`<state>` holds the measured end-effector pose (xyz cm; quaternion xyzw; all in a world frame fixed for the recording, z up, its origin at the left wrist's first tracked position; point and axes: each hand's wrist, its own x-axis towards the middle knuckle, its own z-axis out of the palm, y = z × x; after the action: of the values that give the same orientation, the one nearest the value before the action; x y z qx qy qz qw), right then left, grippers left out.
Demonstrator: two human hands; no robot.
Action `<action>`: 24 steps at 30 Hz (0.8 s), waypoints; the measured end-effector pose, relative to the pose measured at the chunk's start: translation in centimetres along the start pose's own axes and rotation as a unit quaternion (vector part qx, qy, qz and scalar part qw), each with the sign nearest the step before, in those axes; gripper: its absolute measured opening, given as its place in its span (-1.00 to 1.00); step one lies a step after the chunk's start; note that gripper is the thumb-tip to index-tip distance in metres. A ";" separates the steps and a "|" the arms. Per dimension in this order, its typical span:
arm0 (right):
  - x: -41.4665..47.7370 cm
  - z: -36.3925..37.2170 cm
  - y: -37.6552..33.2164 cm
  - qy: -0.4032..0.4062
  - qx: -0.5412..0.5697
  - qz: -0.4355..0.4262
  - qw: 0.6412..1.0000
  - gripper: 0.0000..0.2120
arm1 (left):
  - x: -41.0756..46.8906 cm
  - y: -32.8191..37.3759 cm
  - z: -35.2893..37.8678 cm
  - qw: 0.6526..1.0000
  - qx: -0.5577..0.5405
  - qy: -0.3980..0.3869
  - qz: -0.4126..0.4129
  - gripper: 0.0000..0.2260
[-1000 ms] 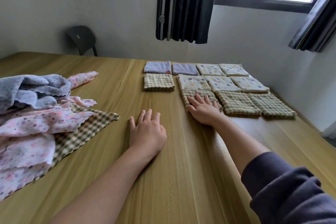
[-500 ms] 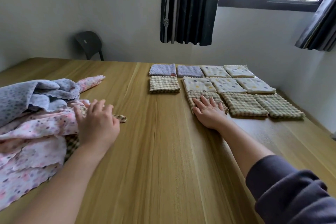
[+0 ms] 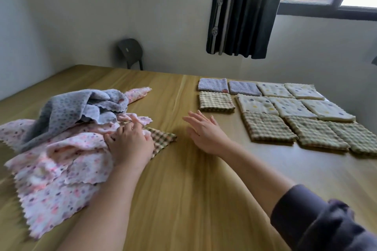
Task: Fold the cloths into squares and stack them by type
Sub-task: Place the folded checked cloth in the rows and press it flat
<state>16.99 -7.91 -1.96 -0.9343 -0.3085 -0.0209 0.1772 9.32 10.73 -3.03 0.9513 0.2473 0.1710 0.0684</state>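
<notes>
Along the table's near left edge lies a loose heap. A pink dotted cloth is at the front, a checked cloth pokes out beneath it toward the middle, and a grey-blue dotted cloth is crumpled behind. The left hand rests on the heap, its fingers curled into the pink fabric and gripping it. Just beyond, mid-table, the right hand hovers slightly blurred, fingers straight and spread, holding nothing. Toward the far right corner, folded squares sit in rows: checked squares nearest, cream dotted squares behind them, lilac squares farthest.
</notes>
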 end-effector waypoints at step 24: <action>3.1 3.4 -6.3 0.056 0.088 -0.030 0.994 -0.85 | 0.8 -1.2 0.6 0.995 -0.075 0.060 -0.024 -0.79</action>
<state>15.59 -0.22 -2.70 -0.9026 -0.3270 -0.0511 0.2752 9.63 12.12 -3.64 0.9252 0.2603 0.2441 0.1291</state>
